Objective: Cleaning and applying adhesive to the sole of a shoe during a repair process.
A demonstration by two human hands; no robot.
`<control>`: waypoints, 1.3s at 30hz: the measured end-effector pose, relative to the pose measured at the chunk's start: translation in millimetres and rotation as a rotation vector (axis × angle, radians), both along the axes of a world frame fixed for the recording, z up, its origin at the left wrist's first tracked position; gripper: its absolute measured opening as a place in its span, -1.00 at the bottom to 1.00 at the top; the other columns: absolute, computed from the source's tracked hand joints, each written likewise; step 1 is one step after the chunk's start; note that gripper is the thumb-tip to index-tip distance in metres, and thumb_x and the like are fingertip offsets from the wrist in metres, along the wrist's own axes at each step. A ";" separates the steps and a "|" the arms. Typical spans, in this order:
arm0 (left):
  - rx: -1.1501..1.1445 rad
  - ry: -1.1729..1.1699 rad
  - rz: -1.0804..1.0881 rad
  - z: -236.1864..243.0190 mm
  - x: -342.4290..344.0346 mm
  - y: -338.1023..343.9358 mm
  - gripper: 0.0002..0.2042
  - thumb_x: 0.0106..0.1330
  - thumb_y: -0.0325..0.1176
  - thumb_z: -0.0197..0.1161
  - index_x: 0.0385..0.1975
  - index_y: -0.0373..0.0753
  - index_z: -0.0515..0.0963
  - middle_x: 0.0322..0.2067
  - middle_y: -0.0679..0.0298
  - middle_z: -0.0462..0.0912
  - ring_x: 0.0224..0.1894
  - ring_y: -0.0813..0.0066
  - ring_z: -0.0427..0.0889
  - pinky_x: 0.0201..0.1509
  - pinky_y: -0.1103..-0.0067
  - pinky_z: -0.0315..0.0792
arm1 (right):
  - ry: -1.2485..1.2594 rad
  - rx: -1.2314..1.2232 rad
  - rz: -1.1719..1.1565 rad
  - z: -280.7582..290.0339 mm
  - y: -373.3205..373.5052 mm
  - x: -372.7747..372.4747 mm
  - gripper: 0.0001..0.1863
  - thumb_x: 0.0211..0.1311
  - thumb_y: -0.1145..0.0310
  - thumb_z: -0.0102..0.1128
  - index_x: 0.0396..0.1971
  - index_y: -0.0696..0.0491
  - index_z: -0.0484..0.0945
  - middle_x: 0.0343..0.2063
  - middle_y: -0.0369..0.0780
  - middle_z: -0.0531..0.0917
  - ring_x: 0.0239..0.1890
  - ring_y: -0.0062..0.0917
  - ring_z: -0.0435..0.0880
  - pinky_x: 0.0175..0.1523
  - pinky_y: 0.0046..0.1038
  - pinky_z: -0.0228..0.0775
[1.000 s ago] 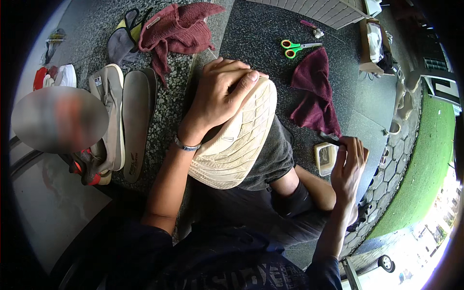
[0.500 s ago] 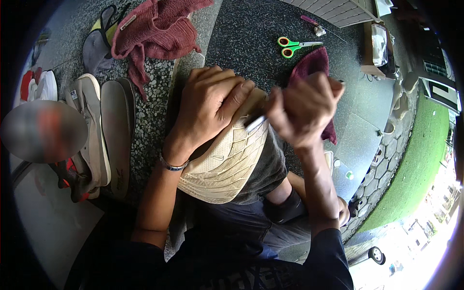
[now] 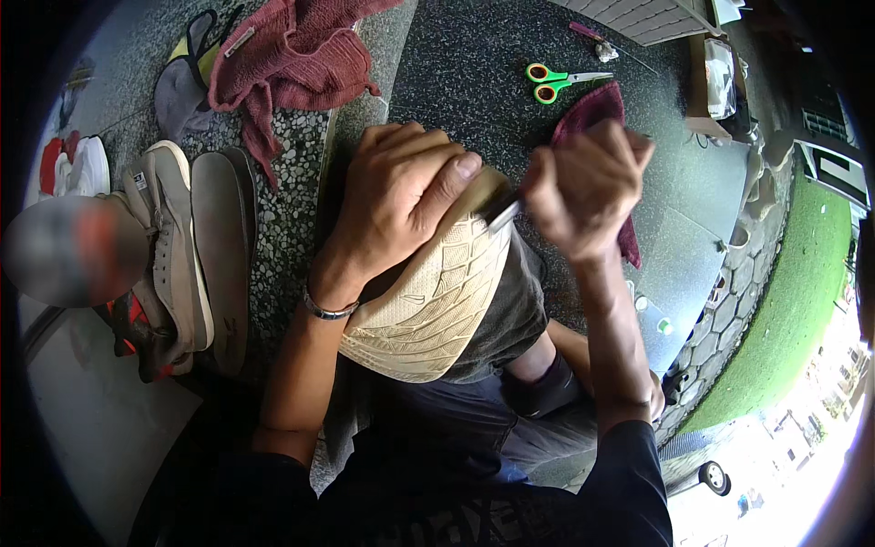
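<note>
A cream shoe (image 3: 428,292) with a patterned tread lies sole-up across my lap. My left hand (image 3: 396,196), a bracelet at its wrist, is closed over the shoe's far left edge with the thumb along the rim. To its right, my right hand (image 3: 592,191) is a fist, smeared by motion, around a hand tool with a short metal blade (image 3: 504,214). The blade meets or lies very close to the sole's right edge; contact is not clear. My fist hides the tool's handle, so its exact kind does not show. Dark cloth (image 3: 510,319) covers my knee beneath the shoe.
Green-handled scissors (image 3: 551,84) and a thin pink-handled tool (image 3: 588,33) lie on the dark stone surface beyond my hands. A maroon cloth (image 3: 592,109) is behind my right hand. A reddish towel (image 3: 301,68), a grey sneaker (image 3: 173,246) and an insole (image 3: 221,255) lie at left.
My right hand and the blade have shifted slightly right along the sole's edge. My left hand keeps its hold, and the shoe has moved only a little to the right.
</note>
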State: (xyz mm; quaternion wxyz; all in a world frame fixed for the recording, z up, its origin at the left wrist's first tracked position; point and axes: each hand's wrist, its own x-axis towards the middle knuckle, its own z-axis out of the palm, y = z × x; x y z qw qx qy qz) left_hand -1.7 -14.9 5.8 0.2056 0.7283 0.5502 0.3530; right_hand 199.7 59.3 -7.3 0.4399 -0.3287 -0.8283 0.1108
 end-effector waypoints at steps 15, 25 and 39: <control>0.011 -0.045 0.052 -0.1 2.4 2.7 -0.64 0.59 -0.21 0.07 -0.45 -0.29 0.58 -0.53 0.23 0.50 -0.42 0.25 0.51 -0.15 0.36 0.32 | -0.612 -0.437 -0.718 -113.7 12.9 80.0 -0.17 0.22 -0.34 0.28 0.27 0.00 0.42 0.20 0.01 0.47 0.19 0.00 0.52 0.25 -0.06 0.40; 0.076 -0.056 0.123 -5.0 4.1 0.3 -0.72 0.51 -0.27 0.14 -0.43 -0.31 0.58 -0.51 0.19 0.55 -0.37 0.19 0.57 -0.14 0.33 0.34 | 0.208 -0.861 0.013 24.8 -55.9 -6.7 -0.84 0.53 0.34 0.12 -0.18 0.11 0.40 -0.39 -0.05 0.64 -0.49 -0.25 0.66 -0.37 -0.29 0.51; -0.012 -0.112 0.082 4.6 -0.6 3.0 -0.72 0.54 -0.37 0.10 -0.46 -0.36 0.51 -0.54 0.11 0.50 -0.48 0.10 0.49 -0.37 0.28 0.29 | 0.288 -0.963 0.064 60.9 -117.1 34.0 -0.81 0.53 0.33 0.17 -0.18 0.15 0.46 -0.52 -0.17 0.61 -0.50 -0.56 0.56 -0.36 -0.44 0.43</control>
